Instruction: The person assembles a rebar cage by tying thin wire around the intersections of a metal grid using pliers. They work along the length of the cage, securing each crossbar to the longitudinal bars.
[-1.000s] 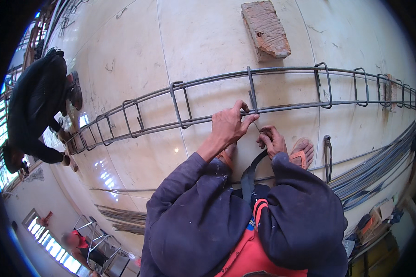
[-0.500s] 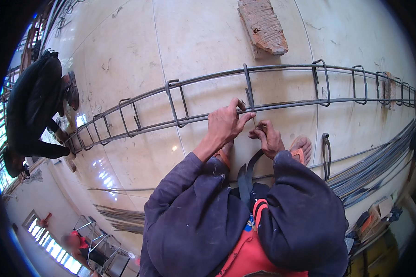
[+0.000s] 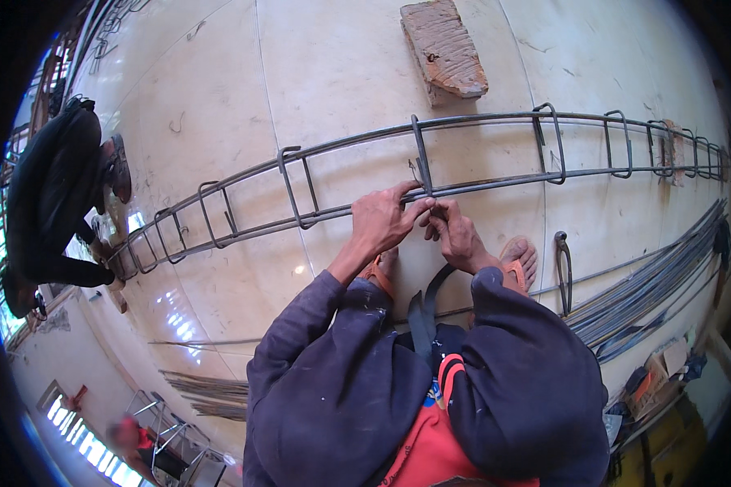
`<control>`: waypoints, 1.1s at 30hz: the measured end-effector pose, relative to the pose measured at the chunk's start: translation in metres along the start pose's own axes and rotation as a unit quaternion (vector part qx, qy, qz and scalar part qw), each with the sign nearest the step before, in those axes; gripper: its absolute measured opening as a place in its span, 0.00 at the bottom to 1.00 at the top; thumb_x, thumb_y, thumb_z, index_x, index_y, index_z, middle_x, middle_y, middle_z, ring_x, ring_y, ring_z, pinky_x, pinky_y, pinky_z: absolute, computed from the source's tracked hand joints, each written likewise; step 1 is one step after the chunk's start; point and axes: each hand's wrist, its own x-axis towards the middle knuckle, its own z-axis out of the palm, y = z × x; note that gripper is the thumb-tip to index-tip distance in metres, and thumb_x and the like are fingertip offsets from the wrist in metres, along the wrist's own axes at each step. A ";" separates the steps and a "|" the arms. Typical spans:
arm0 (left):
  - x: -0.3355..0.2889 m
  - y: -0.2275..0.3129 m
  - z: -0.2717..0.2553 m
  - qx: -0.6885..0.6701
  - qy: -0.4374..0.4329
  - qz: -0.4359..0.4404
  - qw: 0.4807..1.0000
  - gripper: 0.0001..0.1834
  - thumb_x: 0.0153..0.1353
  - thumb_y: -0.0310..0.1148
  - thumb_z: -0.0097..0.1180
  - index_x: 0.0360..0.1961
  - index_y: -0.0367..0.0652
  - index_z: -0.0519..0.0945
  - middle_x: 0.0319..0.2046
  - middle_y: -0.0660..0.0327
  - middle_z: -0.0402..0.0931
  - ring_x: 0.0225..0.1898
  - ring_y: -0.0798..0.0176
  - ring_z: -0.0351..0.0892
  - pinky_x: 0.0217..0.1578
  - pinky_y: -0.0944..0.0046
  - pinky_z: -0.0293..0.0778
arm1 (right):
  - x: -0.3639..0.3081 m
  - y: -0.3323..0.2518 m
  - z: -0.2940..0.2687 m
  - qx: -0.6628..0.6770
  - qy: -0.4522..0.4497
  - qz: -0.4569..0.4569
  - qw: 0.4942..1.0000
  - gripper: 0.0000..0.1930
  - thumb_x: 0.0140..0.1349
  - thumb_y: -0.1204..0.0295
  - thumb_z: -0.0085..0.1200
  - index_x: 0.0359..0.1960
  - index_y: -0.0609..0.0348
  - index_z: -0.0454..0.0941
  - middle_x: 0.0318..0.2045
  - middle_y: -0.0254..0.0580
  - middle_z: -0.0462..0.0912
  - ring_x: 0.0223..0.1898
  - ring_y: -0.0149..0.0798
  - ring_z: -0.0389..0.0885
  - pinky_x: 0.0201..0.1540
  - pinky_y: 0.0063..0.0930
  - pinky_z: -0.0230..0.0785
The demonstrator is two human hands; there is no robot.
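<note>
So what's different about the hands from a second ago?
The right hand moved forward, up close to the near side of the steel cage, with its fingertips now beside those of the left hand. I can't see anything let go. The left hand stayed by the cage's near side; the brick and pincers stayed put.

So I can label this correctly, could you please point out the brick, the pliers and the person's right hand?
Brick (image 3: 447, 50): head view, upper face.
Pliers (image 3: 569, 274): head view, right handle.
Right hand (image 3: 460, 242): head view, back of the hand.
</note>
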 end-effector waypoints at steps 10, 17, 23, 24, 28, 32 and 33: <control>0.002 0.001 -0.007 -0.079 -0.039 -0.053 0.995 0.27 0.52 0.61 0.57 0.45 0.55 0.82 0.29 0.55 0.82 0.35 0.54 0.82 0.34 0.58 0.73 | -0.006 -0.007 -0.007 -0.100 -0.052 -0.101 0.989 0.11 0.65 0.82 0.39 0.48 0.60 0.59 0.41 0.54 0.79 0.39 0.50 0.82 0.41 0.36 0.74; 0.007 0.007 -0.023 -0.097 -0.125 -0.115 0.981 0.29 0.49 0.63 0.59 0.44 0.54 0.80 0.33 0.55 0.81 0.37 0.57 0.81 0.39 0.60 0.72 | -0.009 -0.021 -0.009 -0.089 -0.069 -0.016 0.994 0.12 0.63 0.75 0.47 0.46 0.61 0.62 0.33 0.58 0.78 0.34 0.58 0.80 0.35 0.44 0.72; 0.009 0.008 -0.018 -0.090 -0.111 -0.087 0.986 0.28 0.49 0.62 0.59 0.42 0.52 0.80 0.34 0.56 0.81 0.40 0.53 0.81 0.40 0.57 0.72 | -0.005 -0.015 -0.005 -0.107 0.009 -0.025 0.994 0.09 0.61 0.76 0.50 0.41 0.61 0.64 0.24 0.55 0.77 0.28 0.58 0.79 0.28 0.45 0.70; 0.007 0.007 -0.019 -0.084 -0.120 -0.089 0.985 0.27 0.50 0.61 0.60 0.41 0.52 0.80 0.36 0.55 0.82 0.41 0.53 0.80 0.40 0.57 0.72 | -0.006 -0.013 -0.004 -0.106 0.010 -0.026 0.994 0.09 0.61 0.76 0.50 0.40 0.60 0.64 0.24 0.55 0.77 0.27 0.58 0.79 0.27 0.44 0.70; 0.004 0.007 -0.013 -0.109 -0.084 -0.100 0.985 0.26 0.49 0.59 0.60 0.40 0.51 0.81 0.35 0.55 0.82 0.41 0.53 0.81 0.40 0.58 0.72 | -0.004 -0.017 -0.006 -0.178 0.011 -0.110 0.978 0.07 0.61 0.78 0.50 0.38 0.60 0.65 0.22 0.53 0.77 0.25 0.56 0.79 0.26 0.44 0.69; 0.007 0.004 -0.009 -0.148 -0.052 -0.088 0.984 0.23 0.48 0.58 0.61 0.34 0.50 0.84 0.31 0.54 0.82 0.37 0.53 0.82 0.37 0.58 0.73 | -0.004 -0.018 -0.005 -0.181 0.017 -0.110 0.977 0.07 0.60 0.79 0.50 0.37 0.60 0.65 0.22 0.52 0.76 0.25 0.55 0.79 0.26 0.43 0.70; 0.008 0.004 -0.009 -0.146 -0.056 -0.085 0.984 0.22 0.48 0.57 0.62 0.33 0.50 0.85 0.31 0.54 0.82 0.36 0.53 0.82 0.37 0.58 0.74 | -0.004 -0.018 -0.004 -0.170 0.021 -0.106 0.980 0.07 0.60 0.79 0.50 0.37 0.60 0.65 0.21 0.51 0.76 0.25 0.54 0.79 0.26 0.43 0.70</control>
